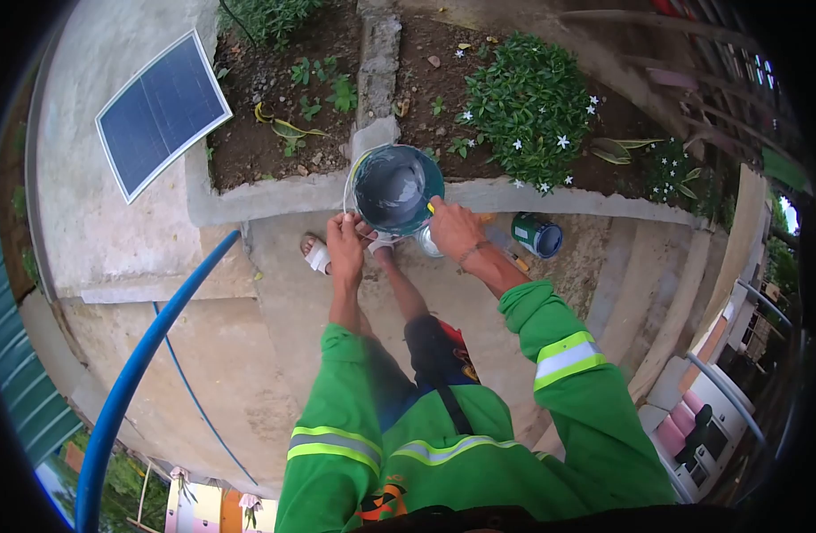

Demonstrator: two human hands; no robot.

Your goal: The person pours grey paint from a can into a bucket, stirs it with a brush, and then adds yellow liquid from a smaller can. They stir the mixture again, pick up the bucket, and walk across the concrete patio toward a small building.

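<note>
Closest in, the left hand (344, 233) has its grip pinched at the bucket's left rim, on what looks like the wire bail (346, 188). The right hand (458, 229) is at the right rim, grip curled round a yellow-ended tool (433, 208), most of it hidden by the fingers.

The bucket (437, 184) is at the near edge of the concrete curb (274, 197); can't tell if it's fully resting there. Looks like stiff plastic, and with grey paint (399, 185) inside I'd guess it's bottom-heavy and sloshy. Smears make the inner wall slick, so I'd take the bail, or the outer rim both sides, and keep it level. A thin bail probably digs in and lets it swing.

Just beside it there's a silver can (428, 242), then a green can (537, 235) farther right. Beyond the curb: flowering shrub (537, 111).
</note>
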